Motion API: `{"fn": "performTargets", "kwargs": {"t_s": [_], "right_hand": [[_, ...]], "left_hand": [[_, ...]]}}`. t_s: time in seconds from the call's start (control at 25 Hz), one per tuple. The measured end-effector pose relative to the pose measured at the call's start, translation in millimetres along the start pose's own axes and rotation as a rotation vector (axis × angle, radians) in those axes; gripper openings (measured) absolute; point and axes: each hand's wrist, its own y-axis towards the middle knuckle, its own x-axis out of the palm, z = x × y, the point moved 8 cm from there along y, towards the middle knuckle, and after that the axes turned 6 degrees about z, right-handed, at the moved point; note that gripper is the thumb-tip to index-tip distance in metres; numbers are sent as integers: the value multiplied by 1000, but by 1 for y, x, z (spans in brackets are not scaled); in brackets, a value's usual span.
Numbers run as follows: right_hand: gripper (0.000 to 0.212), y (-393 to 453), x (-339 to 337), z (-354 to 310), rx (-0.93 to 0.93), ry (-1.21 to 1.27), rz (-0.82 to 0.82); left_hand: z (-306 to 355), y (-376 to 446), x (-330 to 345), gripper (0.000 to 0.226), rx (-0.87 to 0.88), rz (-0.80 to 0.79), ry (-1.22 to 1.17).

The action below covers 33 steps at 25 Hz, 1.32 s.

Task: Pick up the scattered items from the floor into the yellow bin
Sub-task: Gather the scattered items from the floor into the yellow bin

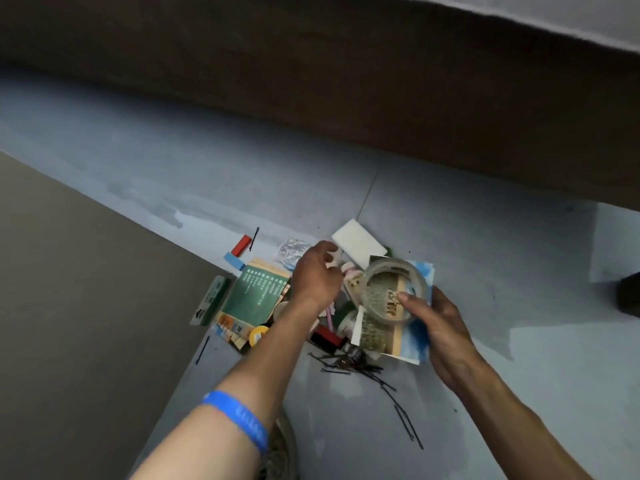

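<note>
Yellow bin unseen, left hand (317,271) hiding pile (332,327)

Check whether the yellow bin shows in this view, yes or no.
No: only the floor, the scattered items and both hands show; the right hand holds a tape roll.

Clutter is seen piled on the floor (485,237) btwn two hands. A tape roll (394,289) is held atop a picture card (414,336) by the right hand (440,327); the left hand (317,271) is placed just left of it, over the pile's middle. A booklet (258,294) lies left of that hand, w/ a flat box (210,300) further left. A sponge block (358,242) sits behind the roll. Hairpins (363,370) are strewn in front.
</note>
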Motion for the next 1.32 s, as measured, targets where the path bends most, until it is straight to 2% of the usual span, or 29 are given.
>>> {"fn": "performTargets", "kwargs": {"t_s": [0.08, 0.16, 0.24, 0.36, 0.44, 0.6, 0.68, 0.76, 0.8, 0.88, 0.96, 1.04, 1.12, 1.2, 1.32], "right_hand": [[48, 11, -18, 3, 4, 49, 74], [49, 16, -33, 4, 5, 36, 117], [50, 21, -45, 4, 1, 13, 128], [49, 23, -57, 3, -12, 30, 141], [49, 23, -64, 3, -10, 46, 182], [52, 18, -80, 6, 2, 69, 203], [53, 14, -88, 7, 6, 70, 204], [52, 9, -91, 5, 3, 75, 210], [52, 7, -90, 3, -2, 82, 215], [53, -1, -89, -8, -33, 97, 241], [53, -20, -90, -27, -82, 130, 265], [52, -49, -98, -50, -135, 162, 288], [51, -88, -113, -75, -204, 173, 309], [51, -139, -145, -94, -290, 186, 357], [54, -243, -219, -104, -425, 225, 538]], "left_hand": [[-4, 29, 16, 57, 311, -156, 654], [-18, 40, 25, 63, 446, -243, 1001], [-20, 45, 26, 60, 532, -181, 1042], [5, 45, 14, 59, 621, 1, 751], [32, 46, 20, 57, 724, 14, 664], [55, 56, 73, 78, 773, -289, 888], [62, 64, 80, 73, 789, -258, 1015], [70, 65, 73, 67, 781, -162, 1072], [73, 65, 61, 66, 707, -103, 973], [79, 51, 36, 57, 441, -48, 524], [84, 13, 34, 41, 181, -144, 16], [101, -41, 52, 34, 29, -280, -318], [123, -97, 71, 24, -56, -365, -485], [149, -150, 88, 16, -63, -460, -566], [185, -247, 128, 25, -25, -714, -568]]}}
